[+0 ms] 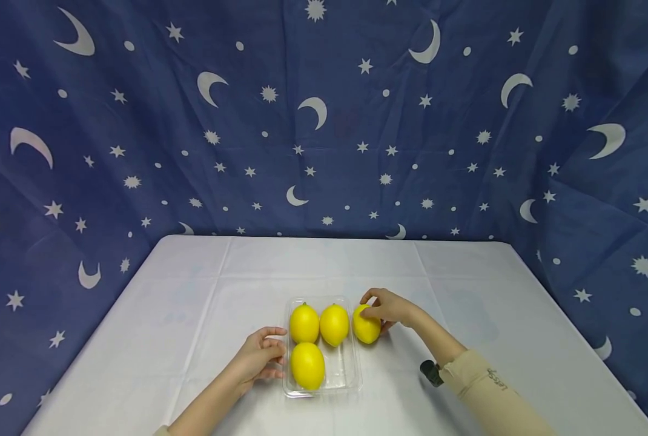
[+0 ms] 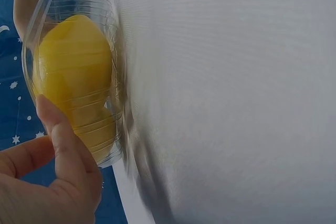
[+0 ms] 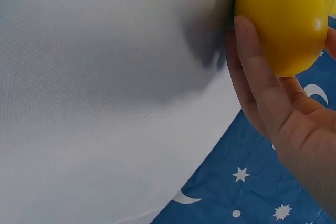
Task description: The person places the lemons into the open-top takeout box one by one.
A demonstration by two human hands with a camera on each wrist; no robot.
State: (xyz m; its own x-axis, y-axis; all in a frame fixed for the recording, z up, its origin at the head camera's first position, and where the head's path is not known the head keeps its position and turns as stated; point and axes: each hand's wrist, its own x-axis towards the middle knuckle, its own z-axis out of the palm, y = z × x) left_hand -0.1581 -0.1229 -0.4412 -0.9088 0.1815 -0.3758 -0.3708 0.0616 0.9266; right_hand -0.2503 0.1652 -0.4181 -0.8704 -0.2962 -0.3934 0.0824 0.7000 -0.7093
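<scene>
A clear plastic tray [image 1: 341, 376] sits on the table and holds three yellow lemons: one at back left [image 1: 304, 324], one at back right [image 1: 334, 325] and one at front left [image 1: 307, 366]. Its front right part shows bare plastic. My right hand [image 1: 390, 307] grips another lemon [image 1: 367, 326] just outside the tray's right wall; fingers and thumb curve round that fruit in the right wrist view [image 3: 283, 22]. At the tray's left side is my left hand [image 1: 258, 357], its loosely bent fingers at the wall. Through clear plastic, the left wrist view shows lemons [image 2: 76, 59] behind those fingertips.
A white cloth with fold creases covers the table [image 1: 193, 290]. Behind and beside it hangs a blue curtain [image 1: 351, 121] with white moons and stars. A dark wrist device [image 1: 431, 373] sits at the right sleeve [image 1: 482, 384].
</scene>
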